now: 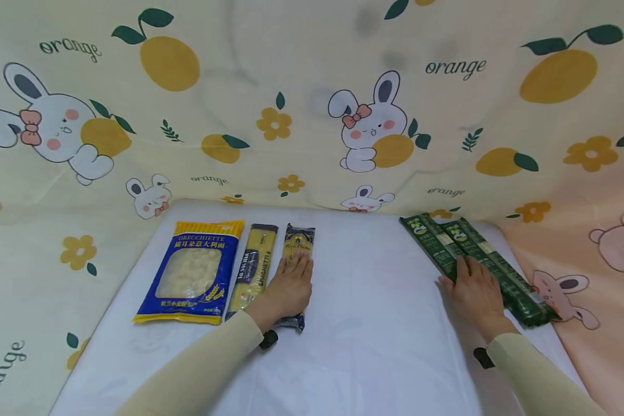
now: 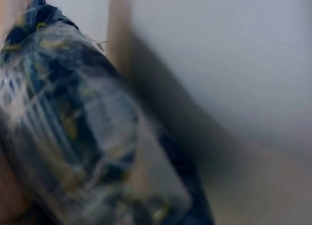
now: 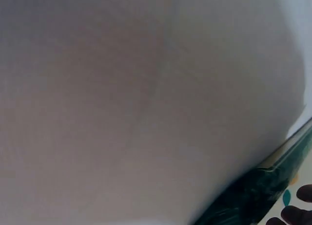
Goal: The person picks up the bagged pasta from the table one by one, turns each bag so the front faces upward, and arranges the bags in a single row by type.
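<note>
In the head view my left hand lies over the narrow dark-and-gold pasta packet, its fingers along the upper face. The left wrist view shows this crinkled, clear-and-dark-blue packet close up, with a finger down its right edge. At the right, my right hand grips the nearer long green packet, thumb at its left edge and fingers over the top. A second green packet lies alongside. Skin fills most of the right wrist view, with a green wrapper at the lower corner.
A blue and yellow orecchiette bag lies at the left, and a yellow spaghetti packet sits between it and my left hand. The white tabletop stretches between my hands. A printed cloth hangs behind.
</note>
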Motion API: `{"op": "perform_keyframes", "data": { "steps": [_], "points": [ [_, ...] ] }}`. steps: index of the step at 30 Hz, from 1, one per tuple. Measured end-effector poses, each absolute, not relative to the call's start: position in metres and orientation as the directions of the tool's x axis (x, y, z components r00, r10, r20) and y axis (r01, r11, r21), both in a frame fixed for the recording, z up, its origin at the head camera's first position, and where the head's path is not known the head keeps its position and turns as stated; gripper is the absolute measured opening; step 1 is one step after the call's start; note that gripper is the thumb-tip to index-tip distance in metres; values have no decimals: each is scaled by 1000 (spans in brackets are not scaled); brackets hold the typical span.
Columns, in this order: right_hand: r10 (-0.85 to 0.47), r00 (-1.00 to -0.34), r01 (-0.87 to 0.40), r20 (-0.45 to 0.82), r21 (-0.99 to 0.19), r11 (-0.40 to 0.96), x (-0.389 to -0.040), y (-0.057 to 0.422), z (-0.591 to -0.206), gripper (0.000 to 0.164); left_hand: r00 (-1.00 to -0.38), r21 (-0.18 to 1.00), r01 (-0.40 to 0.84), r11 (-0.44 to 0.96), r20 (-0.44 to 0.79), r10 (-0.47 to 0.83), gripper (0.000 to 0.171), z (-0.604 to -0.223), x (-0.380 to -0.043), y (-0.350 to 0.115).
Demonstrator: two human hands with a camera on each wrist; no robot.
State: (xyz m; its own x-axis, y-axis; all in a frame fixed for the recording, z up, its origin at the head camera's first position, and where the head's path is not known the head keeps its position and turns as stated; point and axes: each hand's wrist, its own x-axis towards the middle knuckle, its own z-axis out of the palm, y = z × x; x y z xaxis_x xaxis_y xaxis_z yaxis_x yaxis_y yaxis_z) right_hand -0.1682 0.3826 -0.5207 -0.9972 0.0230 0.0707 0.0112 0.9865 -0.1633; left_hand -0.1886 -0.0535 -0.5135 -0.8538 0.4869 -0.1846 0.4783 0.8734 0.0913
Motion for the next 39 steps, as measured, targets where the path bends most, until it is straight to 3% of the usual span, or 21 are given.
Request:
{"op": "perform_keyframes", "data": {
  "steps": [14,24,39],
  "points": [
    [21,-995,39,-95,-200,979,-163,389,-530,93,-843,92,499,862,-181,507,61,-515,-189,-61],
    [-3,-994,19,-112,-198,980,-151,376,-530,92,-846,119,495,860,-158,509,62,-516,-187,-59],
    [-80,-987,-48,-137,-226,973,-121,295,-518,84,-851,116,485,867,-165,499,62,-510,-187,-60]
  ]
}}
